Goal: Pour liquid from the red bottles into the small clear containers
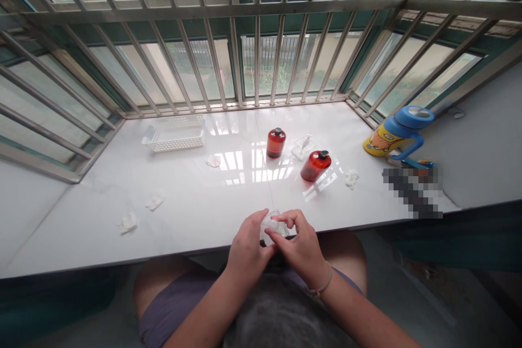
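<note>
My left hand (249, 239) is closed around the side of a small clear container (281, 228) at the table's front edge. My right hand (300, 242) meets it from the other side, with thumb and forefinger at the container's whitish top; the fingers cover much of it, so its exact kind is unclear. Beyond the hands stand a red translucent bottle (276, 144) with a black cap and a second red bottle (315, 167), also black-capped. Between and behind them lies a clear plastic-looking piece (303, 147).
On the white table (228, 201) are crumpled tissues (155, 201) at the left and another tissue (351, 179) at the right. A white perforated basket (175, 138) sits at the back left. A yellow-and-blue flask (385, 136) stands at the right, before the window bars (256, 60).
</note>
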### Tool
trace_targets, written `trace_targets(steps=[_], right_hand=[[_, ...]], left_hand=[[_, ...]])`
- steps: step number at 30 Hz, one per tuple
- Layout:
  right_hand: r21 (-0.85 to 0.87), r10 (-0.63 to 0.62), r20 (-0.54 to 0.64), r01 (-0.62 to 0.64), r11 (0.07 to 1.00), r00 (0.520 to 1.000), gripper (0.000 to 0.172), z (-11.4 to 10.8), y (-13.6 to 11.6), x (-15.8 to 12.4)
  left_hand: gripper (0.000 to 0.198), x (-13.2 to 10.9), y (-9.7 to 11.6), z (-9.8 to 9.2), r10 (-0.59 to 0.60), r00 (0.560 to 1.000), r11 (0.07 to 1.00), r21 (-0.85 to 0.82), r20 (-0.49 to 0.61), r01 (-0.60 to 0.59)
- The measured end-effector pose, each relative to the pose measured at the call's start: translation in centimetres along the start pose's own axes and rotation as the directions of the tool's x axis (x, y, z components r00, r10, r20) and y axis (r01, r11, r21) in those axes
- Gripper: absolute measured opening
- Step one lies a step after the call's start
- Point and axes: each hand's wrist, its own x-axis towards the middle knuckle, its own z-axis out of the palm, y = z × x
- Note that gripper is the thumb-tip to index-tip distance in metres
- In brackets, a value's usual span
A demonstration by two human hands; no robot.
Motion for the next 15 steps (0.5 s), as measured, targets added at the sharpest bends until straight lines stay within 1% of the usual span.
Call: trace_targets(steps=[2,4,5,6,7,9,10,12,14,15], right_hand=[[0.01,-0.097,0.059,0.097,0.995,0.993,0.029,-0.6,-0.1,0.5],[0.018,-0.241,0.147,0.241,0.97,0.959,0.04,-1.9,0.1,1.4],[0.003,-0.297,0.171,0.301,0.954,0.939,0.044,-2.8,0.4,2.0],[-0.038,-0.33,0.169,0.341,0.939,0.929,0.044,-3.9,0.9,2.7],[-0.109,-0.34,0.142,0.356,0.928,0.93,0.041,-5.1,1.6,3.5],[-0.329,-0.32,0.023,0.309,0.892,0.947,0.028,-7.9,4.0,5.1],[-0.449,-0.287,-0.032,0.243,0.86,0.957,0.026,-9.4,5.5,6.0],[-0.655,-0.182,-0.119,0.061,0.753,0.976,0.026,-12.4,9.2,7.6],[-0.769,-0.056,-0.17,-0.097,0.632,0.984,0.03,-15.0,12.9,8.9],[-0.8,0.002,-0.176,-0.144,0.583,0.984,0.034,-15.9,14.5,9.5]], left_hand=[[0.076,0.0,-0.4,-0.1,-0.018,1.0,1.0,-0.005,0.004,0.018],[0.077,-0.2,-0.9,-0.4,-0.04,0.999,0.999,-0.011,0.012,0.04],[0.078,-0.4,-1.3,-0.6,-0.055,0.998,0.998,-0.012,0.015,0.055],[0.078,-0.5,-1.7,-0.9,-0.074,0.997,0.997,-0.012,0.016,0.074],[0.079,-0.7,-2.0,-1.3,-0.098,0.995,0.995,-0.01,0.011,0.098],[0.076,-1.0,-2.9,-2.1,-0.154,0.988,0.988,-0.004,-0.018,0.154],[0.074,-1.2,-3.3,-2.6,-0.186,0.982,0.982,-0.001,-0.036,0.186],[0.071,-1.6,-4.1,-3.6,-0.258,0.963,0.966,0.001,-0.074,0.259],[0.069,-1.9,-4.8,-4.5,-0.327,0.939,0.944,-0.004,-0.107,0.329],[0.07,-2.0,-5.1,-4.9,-0.358,0.926,0.933,-0.009,-0.122,0.36]])
